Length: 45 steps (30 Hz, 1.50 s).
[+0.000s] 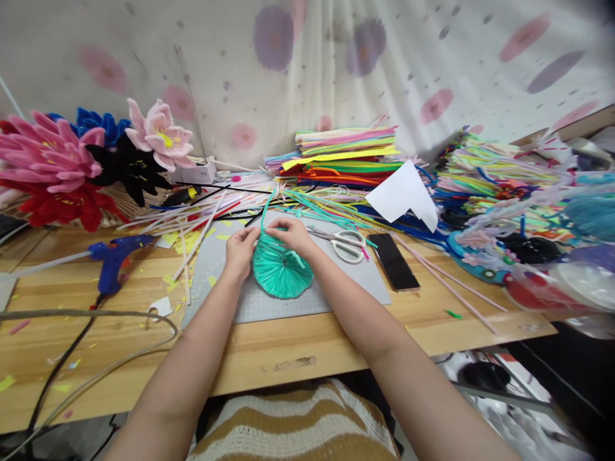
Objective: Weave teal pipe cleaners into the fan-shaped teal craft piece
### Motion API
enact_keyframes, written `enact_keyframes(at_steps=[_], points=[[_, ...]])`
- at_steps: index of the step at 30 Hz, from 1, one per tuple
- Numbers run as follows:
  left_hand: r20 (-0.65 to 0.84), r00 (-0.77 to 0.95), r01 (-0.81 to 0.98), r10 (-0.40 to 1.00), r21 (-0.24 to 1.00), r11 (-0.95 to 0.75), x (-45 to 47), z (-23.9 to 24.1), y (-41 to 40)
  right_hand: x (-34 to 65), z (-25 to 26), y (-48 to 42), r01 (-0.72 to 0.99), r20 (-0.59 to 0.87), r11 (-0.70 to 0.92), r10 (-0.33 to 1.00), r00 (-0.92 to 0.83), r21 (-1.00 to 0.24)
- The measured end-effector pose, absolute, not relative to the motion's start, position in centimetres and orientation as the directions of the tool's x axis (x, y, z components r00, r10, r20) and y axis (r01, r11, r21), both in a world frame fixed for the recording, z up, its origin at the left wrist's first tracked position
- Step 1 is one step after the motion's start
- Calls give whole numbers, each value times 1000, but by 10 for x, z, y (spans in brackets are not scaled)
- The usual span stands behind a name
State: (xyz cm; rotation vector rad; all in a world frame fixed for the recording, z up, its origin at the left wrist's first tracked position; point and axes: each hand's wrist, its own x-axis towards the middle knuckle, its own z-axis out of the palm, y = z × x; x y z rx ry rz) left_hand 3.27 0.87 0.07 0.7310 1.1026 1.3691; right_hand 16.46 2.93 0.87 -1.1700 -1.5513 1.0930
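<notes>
A teal disc of pipe cleaners (281, 275), with strands radiating from a small dark centre, is held tilted above the grey cutting mat (230, 304). At its upper left edge my left hand (241, 251) is closed in a pinch on a teal pipe cleaner (267, 208), whose free end sticks up past the fingers. My right hand (291, 235) pinches close beside it, over the disc's top edge, fingertips almost meeting the left ones. The fingers partly cover the spot they grip. Scissors (343, 243) with pale handles lie on the mat right of my right hand.
A blue glue gun (118, 256) with its cable lies at left, below plush flowers (52, 153). Stacked pipe cleaners (341, 153) stand at the back, loose ones scattered before them. A black phone (394, 261) and white paper (406, 195) are at right. Yellow scraps dot the table.
</notes>
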Motion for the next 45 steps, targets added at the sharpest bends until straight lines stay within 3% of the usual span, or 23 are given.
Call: enact_keyframes(at_steps=[9, 11, 14, 16, 18, 22, 26, 31, 34, 39, 42, 45], points=[[-272, 337, -432, 901, 806, 405, 20, 2, 8, 170, 12, 24, 12, 43, 50, 940, -339, -999], [-318, 366, -431, 875, 775, 462, 19, 0, 9, 170, 11, 25, 30, 23, 35, 940, -340, -999], [-339, 103, -475, 935, 809, 345, 21, -3, 13, 169, 10, 27, 111, 2, 34, 961, -278, -993], [-239, -185, -428, 953, 893, 141, 23, -5, 15, 168, 9, 28, 172, 35, 74, 974, -222, -982], [-72, -358, -254, 931, 967, -22, 24, -7, 16, 167, 8, 30, 232, 101, 145, 976, -191, -962], [173, -342, 127, 924, 982, -137, 24, -11, 13, 165, 7, 32, 320, 193, 252, 960, -204, -913], [321, -273, 255, 907, 933, -254, 24, -9, 9, 167, 6, 31, 331, 216, 287, 948, -235, -899], [312, -172, 149, 934, 946, -288, 25, -5, 8, 170, 10, 29, 266, 203, 281, 937, -284, -922], [283, -160, 50, 946, 959, -278, 28, -7, 8, 168, 11, 28, 203, 127, 185, 955, -269, -961], [89, -97, -287, 991, 951, -113, 34, -11, 8, 164, 12, 25, 117, 17, 47, 967, -253, -992], [0, -26, -397, 1000, 918, -10, 35, -9, 8, 161, 11, 25, 159, 20, 62, 967, -255, -985], [5, -80, -333, 997, 942, -31, 35, -7, 9, 159, 6, 26, 261, 97, 162, 965, -245, -952]])
